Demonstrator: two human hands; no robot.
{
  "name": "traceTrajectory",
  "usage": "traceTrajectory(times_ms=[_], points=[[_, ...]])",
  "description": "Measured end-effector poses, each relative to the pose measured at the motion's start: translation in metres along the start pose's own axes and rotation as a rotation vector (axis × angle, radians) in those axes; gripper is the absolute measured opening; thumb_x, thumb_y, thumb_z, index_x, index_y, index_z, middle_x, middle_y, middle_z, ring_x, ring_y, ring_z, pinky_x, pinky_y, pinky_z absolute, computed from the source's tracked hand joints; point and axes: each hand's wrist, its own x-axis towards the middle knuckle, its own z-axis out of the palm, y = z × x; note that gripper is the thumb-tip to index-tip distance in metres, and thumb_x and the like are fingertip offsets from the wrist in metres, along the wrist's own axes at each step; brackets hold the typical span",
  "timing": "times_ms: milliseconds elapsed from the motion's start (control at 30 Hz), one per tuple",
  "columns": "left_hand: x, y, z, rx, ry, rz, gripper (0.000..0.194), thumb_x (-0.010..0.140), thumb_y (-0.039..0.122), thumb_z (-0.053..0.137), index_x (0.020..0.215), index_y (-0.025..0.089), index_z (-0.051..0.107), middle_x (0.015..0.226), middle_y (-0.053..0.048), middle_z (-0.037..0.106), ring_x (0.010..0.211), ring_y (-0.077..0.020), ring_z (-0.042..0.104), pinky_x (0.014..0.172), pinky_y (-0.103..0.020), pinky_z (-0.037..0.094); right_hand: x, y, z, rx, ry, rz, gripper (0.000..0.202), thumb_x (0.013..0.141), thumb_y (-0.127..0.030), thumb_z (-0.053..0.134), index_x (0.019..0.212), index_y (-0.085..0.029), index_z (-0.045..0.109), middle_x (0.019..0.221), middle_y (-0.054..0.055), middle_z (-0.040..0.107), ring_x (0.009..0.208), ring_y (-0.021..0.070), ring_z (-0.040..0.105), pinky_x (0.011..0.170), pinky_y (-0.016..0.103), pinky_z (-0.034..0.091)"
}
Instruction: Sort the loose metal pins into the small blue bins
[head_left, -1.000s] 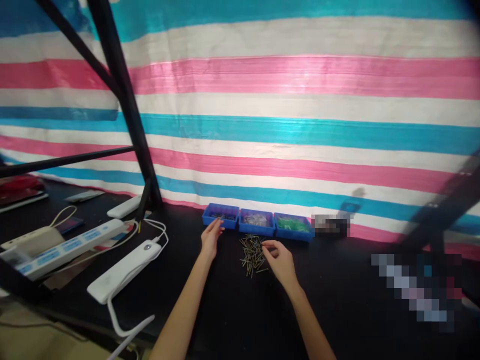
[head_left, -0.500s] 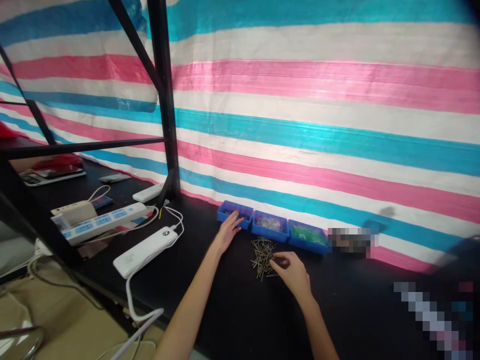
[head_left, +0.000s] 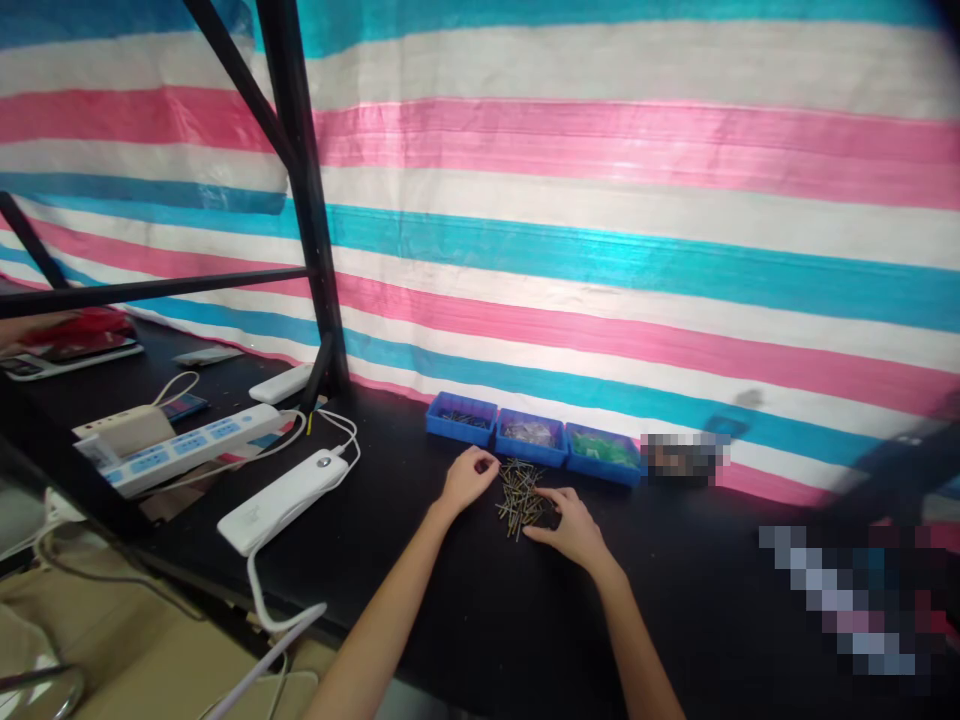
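Here, reaching to the screws point(head_left: 519, 500), heaped loose on the table point(head_left: 480, 610) just in front of the bins point(head_left: 531, 452). Holding the right hand point(head_left: 576, 532) unclenched at the heap's right edge, with thumb and forefinger parted. Curling the left hand point(head_left: 466, 480) beside the left edge, with fingertips close together; impossible to tell if around anything.

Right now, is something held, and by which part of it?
It cannot be told. The left hand is curled beside the pile of thin metal pieces; the right hand has thumb and forefinger apart at its edge.
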Motion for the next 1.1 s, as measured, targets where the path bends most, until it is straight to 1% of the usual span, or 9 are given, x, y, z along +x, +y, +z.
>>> traceTrajectory(times_ms=[100,167,300,467,667,867,1100], points=[[-0.008,0.005,0.007,0.091,-0.078,0.052,0.012,0.062,0.031,0.063,0.068,0.022,0.067,0.073,-0.002,0.059,0.072,-0.0174,0.05,0.074,-0.03,0.035,0.0,-0.004,0.002,-0.024,0.057,-0.002,0.046,0.062,-0.042,0.064,0.106,-0.032,0.055,0.103,0.002,0.05,0.092,0.0203,0.052,0.065,0.026,0.04],[-0.012,0.007,0.011,0.186,-0.127,0.103,0.013,0.065,0.031,0.061,0.074,0.023,0.067,0.078,-0.003,0.059,0.077,-0.0188,0.05,0.077,-0.032,0.033,0.0,-0.007,0.003,-0.034,0.083,0.003,0.04,0.065,-0.041,0.062,0.103,-0.031,0.057,0.098,0.001,0.053,0.089,0.0194,0.053,0.062,0.024,0.04],[-0.017,0.012,0.014,0.429,-0.224,0.242,0.019,0.073,0.032,0.053,0.085,0.022,0.064,0.084,-0.004,0.057,0.081,-0.0206,0.049,0.073,-0.032,0.035,0.0,-0.009,0.004,-0.015,0.119,-0.013,0.032,0.067,-0.038,0.061,0.098,-0.03,0.059,0.089,0.0,0.056,0.084,0.0174,0.054,0.058,0.023,0.038],[-0.016,0.014,0.014,0.503,-0.285,0.313,0.019,0.076,0.031,0.049,0.086,0.021,0.062,0.084,-0.005,0.056,0.082,-0.0202,0.05,0.072,-0.03,0.037,0.001,-0.009,0.004,0.031,0.171,-0.032,0.025,0.069,-0.031,0.06,0.095,-0.029,0.06,0.083,-0.003,0.058,0.07,0.0119,0.055,0.056,0.021,0.036],[-0.016,0.015,0.015,0.545,-0.309,0.331,0.02,0.079,0.03,0.046,0.088,0.021,0.061,0.085,-0.005,0.056,0.084,-0.0197,0.05,0.074,-0.03,0.039,0.003,-0.007,0.005,0.057,0.209,-0.016,0.021,0.068,-0.03,0.06,0.09,-0.029,0.062,0.078,-0.004,0.06,0.06,0.0098,0.053,0.052,0.02,0.033],[-0.016,0.015,0.016,0.537,-0.318,0.36,0.02,0.079,0.028,0.045,0.088,0.021,0.061,0.084,-0.005,0.055,0.081,-0.019,0.05,0.074,-0.03,0.039,0.004,-0.006,0.004,0.095,0.259,-0.002,0.014,0.071,-0.029,0.057,0.083,-0.027,0.064,0.075,-0.004,0.062,0.059,0.0097,0.053,0.051,0.02,0.033],[-0.017,0.017,0.018,0.533,-0.283,0.344,0.018,0.079,0.027,0.045,0.087,0.021,0.061,0.085,-0.004,0.055,0.083,-0.0187,0.051,0.073,-0.029,0.04,0.004,-0.009,0.002,0.163,0.323,-0.006,0.013,0.07,-0.028,0.056,0.079,-0.027,0.065,0.075,-0.003,0.063,0.058,0.0103,0.054,0.05,0.02,0.034]])
